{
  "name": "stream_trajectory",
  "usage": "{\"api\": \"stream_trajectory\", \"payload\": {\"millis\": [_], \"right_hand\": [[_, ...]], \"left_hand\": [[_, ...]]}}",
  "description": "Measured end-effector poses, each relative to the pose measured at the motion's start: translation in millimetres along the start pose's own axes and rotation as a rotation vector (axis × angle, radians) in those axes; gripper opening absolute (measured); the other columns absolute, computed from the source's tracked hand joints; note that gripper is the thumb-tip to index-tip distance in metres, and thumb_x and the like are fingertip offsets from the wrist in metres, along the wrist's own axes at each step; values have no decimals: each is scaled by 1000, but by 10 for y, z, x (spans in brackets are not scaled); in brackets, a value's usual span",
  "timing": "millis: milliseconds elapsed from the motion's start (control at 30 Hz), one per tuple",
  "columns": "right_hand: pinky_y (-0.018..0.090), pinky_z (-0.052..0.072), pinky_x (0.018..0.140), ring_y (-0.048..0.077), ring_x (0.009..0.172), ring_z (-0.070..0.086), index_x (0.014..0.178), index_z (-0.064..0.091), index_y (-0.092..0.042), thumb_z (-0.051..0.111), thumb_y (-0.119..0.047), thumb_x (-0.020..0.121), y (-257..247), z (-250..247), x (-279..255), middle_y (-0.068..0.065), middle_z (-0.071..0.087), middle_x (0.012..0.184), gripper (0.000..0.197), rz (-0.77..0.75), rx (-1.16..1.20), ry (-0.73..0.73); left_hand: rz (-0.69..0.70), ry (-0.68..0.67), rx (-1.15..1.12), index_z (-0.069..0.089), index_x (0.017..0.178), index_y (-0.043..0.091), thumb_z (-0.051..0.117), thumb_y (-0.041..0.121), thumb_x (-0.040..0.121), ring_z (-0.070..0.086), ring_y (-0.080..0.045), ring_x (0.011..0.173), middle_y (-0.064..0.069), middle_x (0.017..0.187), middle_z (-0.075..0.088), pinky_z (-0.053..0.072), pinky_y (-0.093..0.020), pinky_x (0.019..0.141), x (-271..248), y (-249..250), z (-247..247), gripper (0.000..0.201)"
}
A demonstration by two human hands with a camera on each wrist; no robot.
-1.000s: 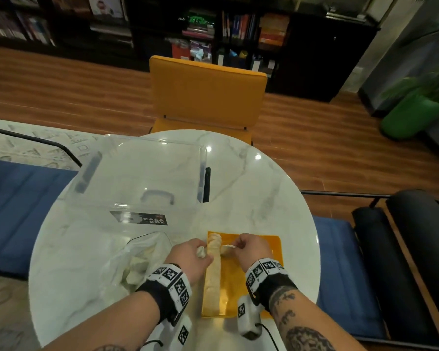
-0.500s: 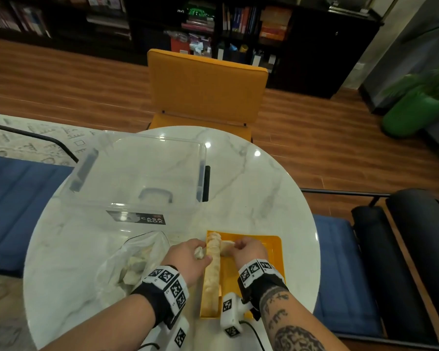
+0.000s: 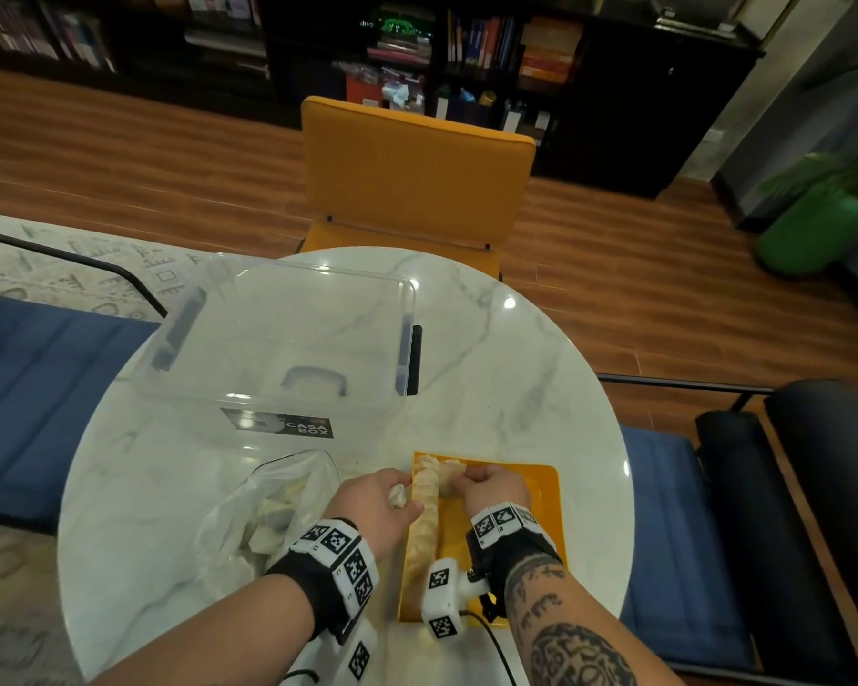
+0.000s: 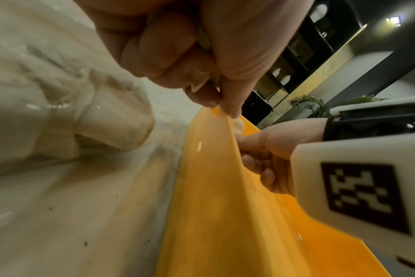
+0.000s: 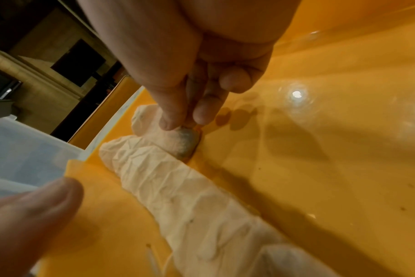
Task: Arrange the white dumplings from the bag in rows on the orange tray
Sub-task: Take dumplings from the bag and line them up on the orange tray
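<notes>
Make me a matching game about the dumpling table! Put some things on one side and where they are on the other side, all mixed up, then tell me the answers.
Things:
1. row of dumplings
2. plastic bag
3. clear box
4. left hand

Places or states:
A. lying on the table left of the tray, dumplings inside
B. holding one dumpling beside the tray's left edge
C. along the left side of the orange tray
D. at the far left of the table, with a CASA BOX label

Pairs: 1-C, 2-A, 3-D, 4-B

Black wristbands (image 3: pixel 318 581) carry white checker-marked blocks; dark tattoos (image 3: pixel 580 651) cover the right forearm.
</notes>
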State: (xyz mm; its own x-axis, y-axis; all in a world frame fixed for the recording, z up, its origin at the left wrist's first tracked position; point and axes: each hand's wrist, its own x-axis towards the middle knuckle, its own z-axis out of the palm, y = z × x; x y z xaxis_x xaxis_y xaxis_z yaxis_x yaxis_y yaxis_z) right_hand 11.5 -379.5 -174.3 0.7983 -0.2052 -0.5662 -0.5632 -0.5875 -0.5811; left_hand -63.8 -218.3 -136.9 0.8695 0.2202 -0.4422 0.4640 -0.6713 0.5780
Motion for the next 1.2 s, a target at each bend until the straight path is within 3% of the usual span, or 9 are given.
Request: {"api": "stream_trajectory", "payload": {"millis": [167, 367, 500, 567, 667, 800, 900, 1000, 1200], "right_hand": [[29, 55, 74, 20, 85, 69, 100, 73, -24, 78, -39, 80, 12, 16, 6, 2, 75, 95, 25, 11, 11, 0], [28, 54, 64, 21, 78, 69, 89, 67, -24, 72, -37, 85, -60, -188, -200, 2, 72, 86, 14, -51, 34, -45], [13, 45, 52, 8, 64, 62, 87, 68, -24, 66, -31, 92, -263, -388, -647, -7, 71, 80, 9, -312, 207, -216], [14, 45, 57, 3, 63, 60, 91, 71, -24, 67, -32, 91, -345, -457, -833, -9, 70, 76, 10, -402, 258, -318], [17, 48, 63, 1, 62, 62, 94, 72, -19, 70, -37, 89, -394, -513, -963, -4, 71, 69, 19, -472, 189, -355], [22, 47, 60, 5, 57, 61, 85, 71, -13, 67, -25, 91, -415, -605, -1006, 0, 70, 64, 14, -465, 220, -306], [15, 42, 47, 6, 53, 61, 88, 69, -8, 65, -14, 92, -422, -704, -1032, -1, 68, 69, 8, -409, 359, -261], [16, 39, 43, 19, 63, 67, 93, 66, -3, 65, -11, 92, -420, -751, -1062, 13, 72, 80, 8, -378, 480, -226], [23, 41, 47, 10, 59, 66, 90, 63, -9, 66, -12, 90, -322, -700, -1057, 4, 71, 74, 5, -301, 549, -198]], "left_hand": [[-17, 0, -28, 59, 125, 33, 65, 48, 84, 60, -15, 111, 4, 122, 65, 48, -25, 94, -27, 16, -16, 44], [-34, 27, -269, 58, 90, 34, 73, 51, 73, 59, -7, 78, 10, 88, 65, 45, -24, 66, -47, 74, -139, 28], [-104, -130, -682, 54, 101, 18, 71, 19, 72, 44, -14, 43, -9, 68, 56, 31, -19, 38, -108, 215, -225, 33], [-109, -219, -797, 50, 104, 14, 66, 12, 65, 38, -16, 43, -16, 74, 51, 21, -15, 37, -185, 300, -277, 42], [-31, -266, -843, 45, 102, 10, 55, 12, 58, 37, -13, 40, -14, 71, 54, 20, -13, 37, -313, 432, -334, 45], [52, -260, -819, 46, 105, 6, 58, -1, 85, 35, -10, 35, -17, 70, 51, 23, -12, 32, -391, 525, -364, 24], [48, -195, -835, 54, 111, 6, 55, 8, 96, 35, -13, 36, -10, 56, 42, 23, -15, 35, -367, 484, -368, 15], [74, -119, -809, 64, 99, 6, 62, 14, 94, 36, -11, 35, 0, 45, 43, 26, -16, 35, -349, 484, -371, 10], [62, 39, -838, 73, 81, 20, 71, 21, 87, 44, -7, 43, 6, 58, 59, 34, -21, 42, -279, 440, -347, 6]]}}
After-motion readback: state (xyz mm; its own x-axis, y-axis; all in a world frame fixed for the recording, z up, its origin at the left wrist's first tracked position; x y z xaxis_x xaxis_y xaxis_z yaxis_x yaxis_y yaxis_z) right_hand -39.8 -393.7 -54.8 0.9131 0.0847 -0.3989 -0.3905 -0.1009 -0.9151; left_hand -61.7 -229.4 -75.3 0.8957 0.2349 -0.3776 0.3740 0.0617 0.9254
